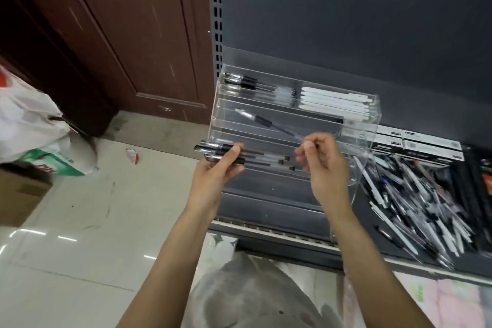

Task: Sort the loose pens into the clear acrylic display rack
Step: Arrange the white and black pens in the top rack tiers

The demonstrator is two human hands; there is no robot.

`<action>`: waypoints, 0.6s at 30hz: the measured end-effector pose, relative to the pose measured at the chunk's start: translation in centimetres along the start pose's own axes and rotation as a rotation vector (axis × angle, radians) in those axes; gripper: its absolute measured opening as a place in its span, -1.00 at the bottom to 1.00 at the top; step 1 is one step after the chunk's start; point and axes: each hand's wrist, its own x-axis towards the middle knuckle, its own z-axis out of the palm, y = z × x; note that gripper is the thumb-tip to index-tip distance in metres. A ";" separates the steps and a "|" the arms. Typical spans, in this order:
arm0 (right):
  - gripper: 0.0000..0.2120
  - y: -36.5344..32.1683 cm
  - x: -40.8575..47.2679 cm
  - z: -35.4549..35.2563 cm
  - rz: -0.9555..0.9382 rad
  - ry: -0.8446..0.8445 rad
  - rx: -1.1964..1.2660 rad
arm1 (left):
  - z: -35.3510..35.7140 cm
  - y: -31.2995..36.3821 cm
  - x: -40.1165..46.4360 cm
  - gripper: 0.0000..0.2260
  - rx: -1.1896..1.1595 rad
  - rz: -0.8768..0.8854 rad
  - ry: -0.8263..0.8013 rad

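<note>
Head: dk shelf (279,205), tiled floor (87,210)

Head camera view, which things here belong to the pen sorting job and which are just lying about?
Job:
rack
pen bundle held by left hand
right hand, pinching a pen end
loose pens
white pens and black pens, already racked

Lying about:
plastic bag
cardboard box
door
boxed stock

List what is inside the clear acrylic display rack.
Inside the clear acrylic display rack: top tier, black-gripped clear pens left, white pens right; second tier, one lone pen. Hands hide lower tiers.
</note>
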 end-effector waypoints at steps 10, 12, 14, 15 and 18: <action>-0.86 0.8 6.3 0.9 -0.139 -0.148 -0.393 | -1.3 0.5 2.0 -0.88 0.005 0.030 0.049; -0.80 0.8 7.0 1.6 -0.164 -0.218 -0.456 | -1.2 0.6 2.1 -0.88 0.028 0.044 0.056; -0.75 0.7 7.6 2.2 -0.180 -0.298 -0.519 | -1.2 0.8 2.4 -0.89 0.052 0.048 0.067; -0.75 0.6 7.7 2.5 -0.181 -0.349 -0.554 | -1.2 0.9 2.5 -0.89 0.060 0.051 0.072; -0.74 0.5 7.9 3.3 -0.196 -0.457 -0.669 | -1.1 1.2 3.0 -0.91 0.075 0.068 0.093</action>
